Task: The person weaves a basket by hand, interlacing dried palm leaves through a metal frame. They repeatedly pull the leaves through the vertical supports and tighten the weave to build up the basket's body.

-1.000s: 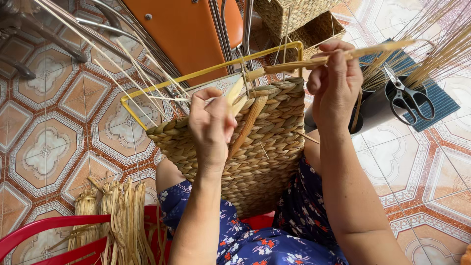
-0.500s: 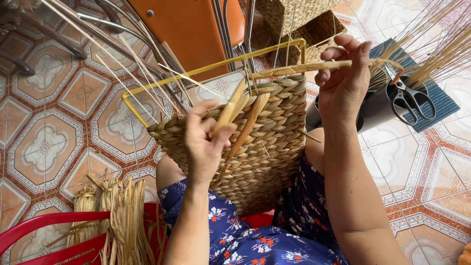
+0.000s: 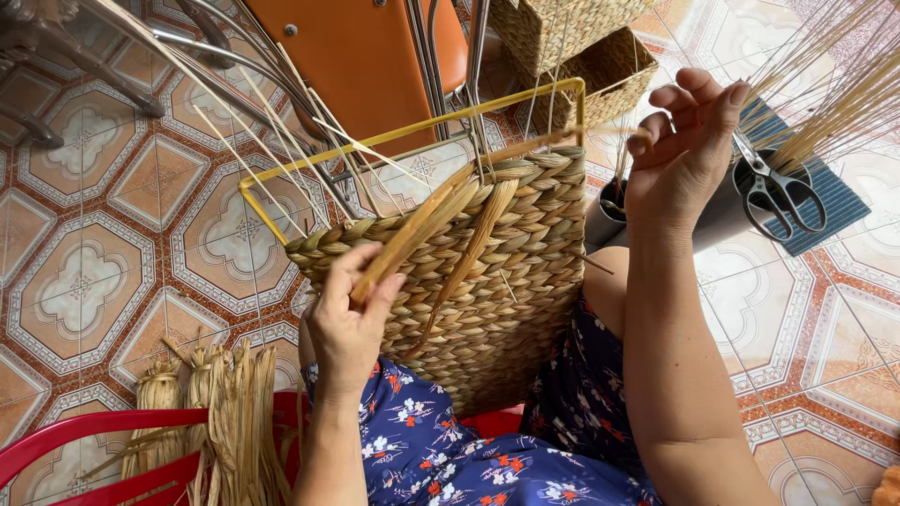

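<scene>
- Left hand (image 3: 349,323) low centre, fingers curled closed, thumb and fingertips pinching the lower end of a flat straw strand (image 3: 417,230); strand runs diagonally up-right across the front of the woven basket (image 3: 487,290).
- Second loose strand (image 3: 469,253) lies just beside the first, hanging down the basket face; not clear whether the left hand touches it.
- Right hand (image 3: 680,155) raised at upper right, beside the basket's top right corner; fingers spread and half bent, thumb and forefinger close together on a thin strand end near the rim, grip itself too small to tell for sure.
- Basket rests on the person's lap against the blue floral dress (image 3: 450,459), tilted away from the camera; braided weave covers most of it.
- Yellow wire frame (image 3: 412,131) sticks up bare above the woven edge, forming the unwoven top of the basket.
- Scissors (image 3: 778,192) lie on a dark blue mat (image 3: 834,201) on the tiled floor (image 3: 84,234), right of the right hand, well apart from the basket.
- Bundle of dried straw (image 3: 230,412) at lower left, lying over a red plastic chair rim (image 3: 66,440).
- Two finished woven baskets (image 3: 600,66) stand beyond the frame, next to an orange panel (image 3: 366,56).
- Thin reeds (image 3: 834,84) fan out at top right.
</scene>
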